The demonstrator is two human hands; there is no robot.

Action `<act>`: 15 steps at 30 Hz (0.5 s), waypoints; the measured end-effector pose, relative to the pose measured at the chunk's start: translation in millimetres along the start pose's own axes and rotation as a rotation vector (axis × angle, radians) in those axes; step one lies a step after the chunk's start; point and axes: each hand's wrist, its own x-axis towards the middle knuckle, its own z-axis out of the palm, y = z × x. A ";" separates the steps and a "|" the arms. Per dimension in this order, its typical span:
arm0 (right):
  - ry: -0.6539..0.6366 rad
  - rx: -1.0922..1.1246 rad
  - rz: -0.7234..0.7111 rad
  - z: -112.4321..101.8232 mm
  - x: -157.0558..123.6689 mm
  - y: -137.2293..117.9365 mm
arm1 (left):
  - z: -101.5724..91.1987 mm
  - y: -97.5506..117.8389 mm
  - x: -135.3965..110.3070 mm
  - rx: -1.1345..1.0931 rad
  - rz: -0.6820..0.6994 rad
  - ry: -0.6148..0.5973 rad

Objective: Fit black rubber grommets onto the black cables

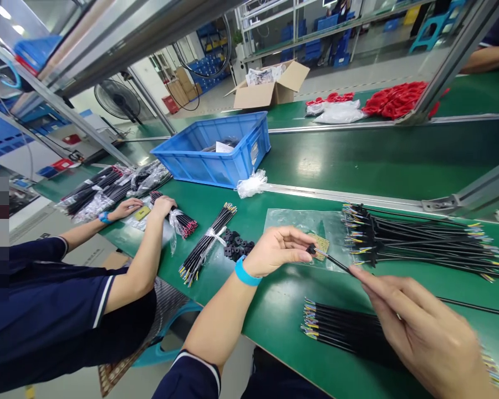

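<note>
On the green bench [274,316], a blue bin [210,166] stood at ten o'clock from the work, a cable pile [428,239] at three, a cable bundle [345,327] at five, partly hidden by the right hand [424,321], which pinched a black cable [336,262]. Black parts [235,249] lay at nine. The bin's label [254,151] was unreadable. At the cable's tip, the left hand [276,252] pinched a small black piece [311,250].
</note>
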 end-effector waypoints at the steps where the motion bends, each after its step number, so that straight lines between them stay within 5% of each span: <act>1: 0.004 -0.024 -0.017 -0.4 -0.2 0.2 | 0.3 0.2 -0.1 0.000 -0.004 -0.001; 9: -0.032 -0.209 -0.162 -11.0 -2.7 0.4 | 0.2 -1.9 -0.4 0.114 0.007 0.020; 15: 0.016 -0.123 -0.198 -6.4 -0.7 -0.1 | 14.4 -6.2 -2.9 0.371 0.074 -0.076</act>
